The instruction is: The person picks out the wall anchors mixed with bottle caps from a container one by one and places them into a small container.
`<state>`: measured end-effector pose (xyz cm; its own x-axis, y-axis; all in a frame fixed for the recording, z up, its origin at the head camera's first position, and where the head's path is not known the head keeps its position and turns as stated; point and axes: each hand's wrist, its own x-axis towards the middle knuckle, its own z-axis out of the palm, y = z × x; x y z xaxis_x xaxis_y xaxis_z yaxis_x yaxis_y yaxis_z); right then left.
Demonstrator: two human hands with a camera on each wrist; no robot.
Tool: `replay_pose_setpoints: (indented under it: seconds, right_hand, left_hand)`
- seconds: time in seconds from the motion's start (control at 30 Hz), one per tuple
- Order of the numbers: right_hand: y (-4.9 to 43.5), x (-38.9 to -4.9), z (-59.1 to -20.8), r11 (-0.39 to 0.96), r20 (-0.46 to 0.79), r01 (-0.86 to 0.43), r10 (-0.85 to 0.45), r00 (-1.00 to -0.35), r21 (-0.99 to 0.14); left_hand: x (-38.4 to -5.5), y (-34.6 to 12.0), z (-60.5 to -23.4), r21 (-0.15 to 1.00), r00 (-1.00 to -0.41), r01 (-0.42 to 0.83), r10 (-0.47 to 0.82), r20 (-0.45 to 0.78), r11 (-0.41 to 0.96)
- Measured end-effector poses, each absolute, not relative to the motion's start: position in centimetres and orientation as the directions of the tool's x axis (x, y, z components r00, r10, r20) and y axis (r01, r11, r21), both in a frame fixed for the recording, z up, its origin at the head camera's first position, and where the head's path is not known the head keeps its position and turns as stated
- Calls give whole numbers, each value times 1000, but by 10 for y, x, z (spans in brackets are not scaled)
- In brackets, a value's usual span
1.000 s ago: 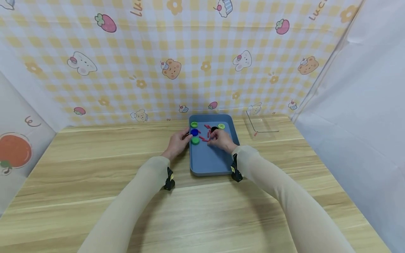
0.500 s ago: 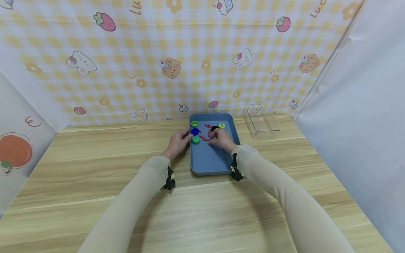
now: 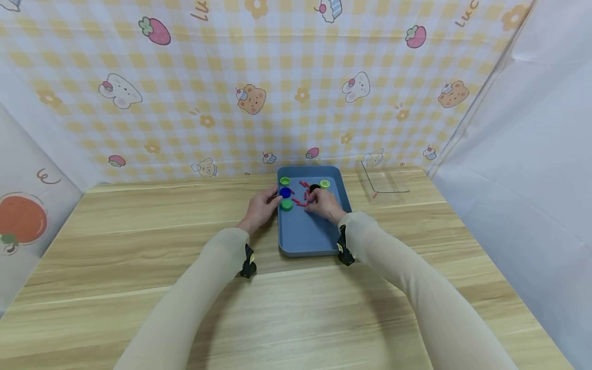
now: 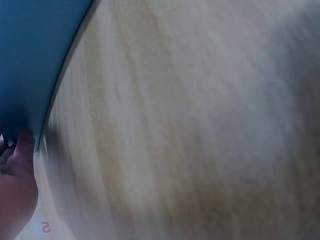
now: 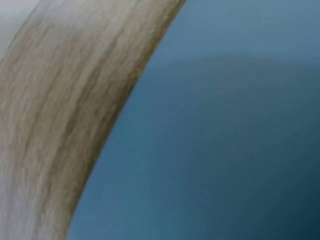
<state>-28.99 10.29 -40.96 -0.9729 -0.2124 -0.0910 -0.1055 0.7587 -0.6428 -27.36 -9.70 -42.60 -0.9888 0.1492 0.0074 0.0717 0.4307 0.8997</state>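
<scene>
A blue-grey tray (image 3: 309, 234) lies on the wooden table, holding small red sticks and round bottle caps. My left hand (image 3: 261, 209) grips its left wall, thumb over the rim beside a blue cap (image 3: 284, 192); the left wrist view shows the thumb (image 4: 25, 145) at that wall. Inside the tray, my right hand (image 3: 326, 205) reaches low with fingers bent, thumb and index finger pinching the end of a red stick (image 3: 300, 204). A black cap (image 3: 314, 188) is partly hidden behind these fingers. The right wrist view shows only bare tray floor (image 5: 210, 150) and table.
A light green cap (image 3: 284, 181) and a green cap (image 3: 287, 205) line the tray's left side; a yellow-green cap (image 3: 325, 183) sits at the back right. Right of the tray stands a clear box (image 3: 390, 192) with a small red piece (image 3: 375, 195) near its corner.
</scene>
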Motion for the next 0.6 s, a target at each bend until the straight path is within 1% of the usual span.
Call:
replay_pose_setpoints:
  seconds: [0.2,0.6]
  right_hand:
    - [103,-290,-410,762,-88,-110,-214,-973,-638]
    - [103,-290,-411,774,-82,-113,-209,-974,-623]
  left_hand:
    - [-273,-97,-425,897,-988,89,154,24,433]
    - [-274,-97,-428,896,-987,86,160,17,435]
